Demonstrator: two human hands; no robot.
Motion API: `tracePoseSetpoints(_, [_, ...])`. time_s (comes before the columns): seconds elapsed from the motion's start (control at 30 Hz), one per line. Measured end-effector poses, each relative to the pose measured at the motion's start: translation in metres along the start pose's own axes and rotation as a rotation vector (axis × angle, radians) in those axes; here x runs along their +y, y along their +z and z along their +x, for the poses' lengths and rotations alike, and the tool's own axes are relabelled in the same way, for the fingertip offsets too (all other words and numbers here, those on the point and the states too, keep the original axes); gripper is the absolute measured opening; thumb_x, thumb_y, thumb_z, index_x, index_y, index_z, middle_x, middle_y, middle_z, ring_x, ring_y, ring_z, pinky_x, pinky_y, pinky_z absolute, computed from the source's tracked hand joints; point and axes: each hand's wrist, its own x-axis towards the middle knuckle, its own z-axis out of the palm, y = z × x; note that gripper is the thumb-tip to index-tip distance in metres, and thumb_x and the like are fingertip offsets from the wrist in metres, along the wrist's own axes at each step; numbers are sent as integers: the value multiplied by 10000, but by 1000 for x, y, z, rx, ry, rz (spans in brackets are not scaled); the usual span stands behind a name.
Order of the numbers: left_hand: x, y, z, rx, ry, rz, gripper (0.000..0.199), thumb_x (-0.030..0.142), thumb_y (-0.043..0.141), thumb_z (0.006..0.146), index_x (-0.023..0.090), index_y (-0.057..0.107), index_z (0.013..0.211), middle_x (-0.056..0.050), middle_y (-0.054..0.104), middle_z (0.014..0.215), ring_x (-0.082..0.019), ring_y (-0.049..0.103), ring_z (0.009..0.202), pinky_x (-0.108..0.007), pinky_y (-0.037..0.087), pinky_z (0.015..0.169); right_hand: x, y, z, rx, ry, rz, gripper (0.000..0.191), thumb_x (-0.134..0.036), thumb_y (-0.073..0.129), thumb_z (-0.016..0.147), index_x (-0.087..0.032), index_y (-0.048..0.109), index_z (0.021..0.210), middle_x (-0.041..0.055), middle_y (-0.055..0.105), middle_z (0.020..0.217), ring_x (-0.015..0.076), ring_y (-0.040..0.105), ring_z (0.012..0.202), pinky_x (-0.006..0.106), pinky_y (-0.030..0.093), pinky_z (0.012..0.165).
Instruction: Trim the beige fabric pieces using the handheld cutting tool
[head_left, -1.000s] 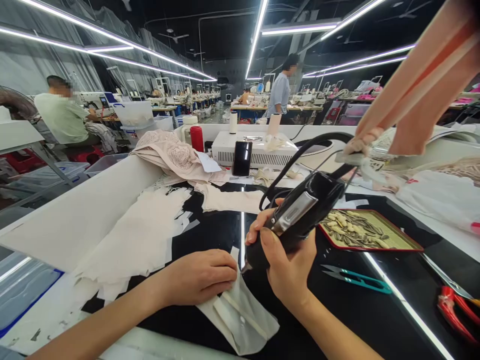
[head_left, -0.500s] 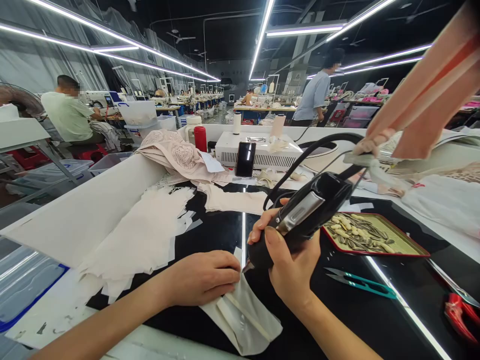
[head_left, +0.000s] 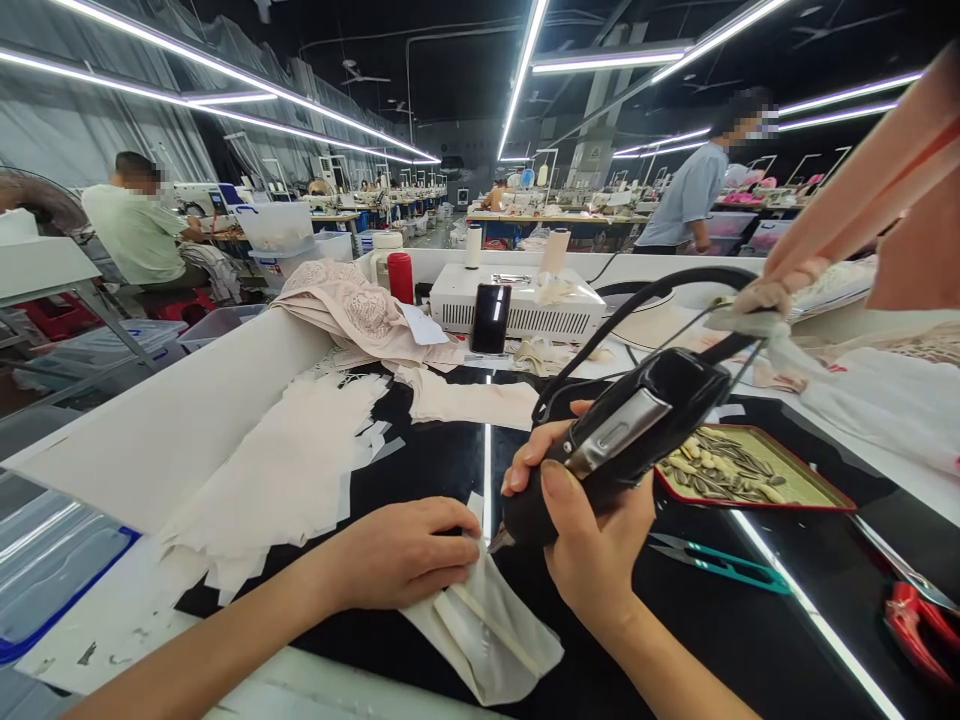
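Note:
My right hand [head_left: 600, 535] is wrapped round a black corded hand-held power tool [head_left: 611, 440] with a silver lever on its side. The tool is tilted, its narrow tip pointing down-left beside my left fingertips; whether the tip touches cloth I cannot tell. My left hand [head_left: 409, 550] is closed, its fingers pinching the upper end of a cream fabric piece [head_left: 499, 625] with a narrow tape along it. That piece lies on the black tabletop [head_left: 420, 465]. Peach straps [head_left: 847, 205] are tied to the tool's cord end and run up to the right.
Cream fabric pieces [head_left: 277, 470] lie piled at left, lace-trimmed garments [head_left: 360, 310] behind them. A phone [head_left: 491, 318] leans on a white vented box [head_left: 559, 312]. At right are a tray of seeds and peanuts [head_left: 817, 490], teal thread snips [head_left: 739, 568] and red-handled scissors [head_left: 919, 620].
My right hand and the power tool have shifted slightly right, its tip moving away from my left fingers. The peach straps swung right. A person in the background walked right.

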Motion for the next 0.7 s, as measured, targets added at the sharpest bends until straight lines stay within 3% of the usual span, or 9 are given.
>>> tracePoseSetpoints(0.2, [-1, 0, -1, 1, 2, 4, 159, 207, 517, 1088, 180, 671, 1116, -130, 681, 1268, -232, 677, 1165, -326, 571, 1024, 2, 1, -4, -4, 21, -18, 331, -188, 738, 905, -283, 541, 1153, -59, 681, 829, 116, 640, 585, 255, 563, 519])
tracePoseSetpoints(0.4, [-1, 1, -2, -19, -13, 1, 170, 220, 516, 1093, 170, 675, 1130, -125, 677, 1266, -237, 671, 1144, -340, 567, 1012, -5, -4, 2, -18, 28, -9, 314, -253, 787, 896, -280, 557, 1108, -66, 688, 821, 121, 646, 579, 273, 573, 539])
tracePoseSetpoints(0.57, [2, 2, 4, 5, -115, -20, 173, 194, 534, 1094, 185, 669, 1202, -83, 694, 1212, -210, 675, 1085, -306, 558, 962, -15, -23, 5, 12, 20, -116, 342, -300, 833, 873, -282, 579, 1101, -65, 696, 833, 125, 654, 591, 283, 581, 582])
tracePoseSetpoints(0.7, [5, 6, 11, -23, -138, 124, 183, 116, 676, 1007, 198, 675, 1170, -52, 678, 1167, -222, 662, 1044, -311, 533, 896, -23, -45, 5, 35, 23, -260, 372, -362, 829, 879, -281, 577, 1141, -47, 698, 878, 144, 656, 671, 311, 581, 674])
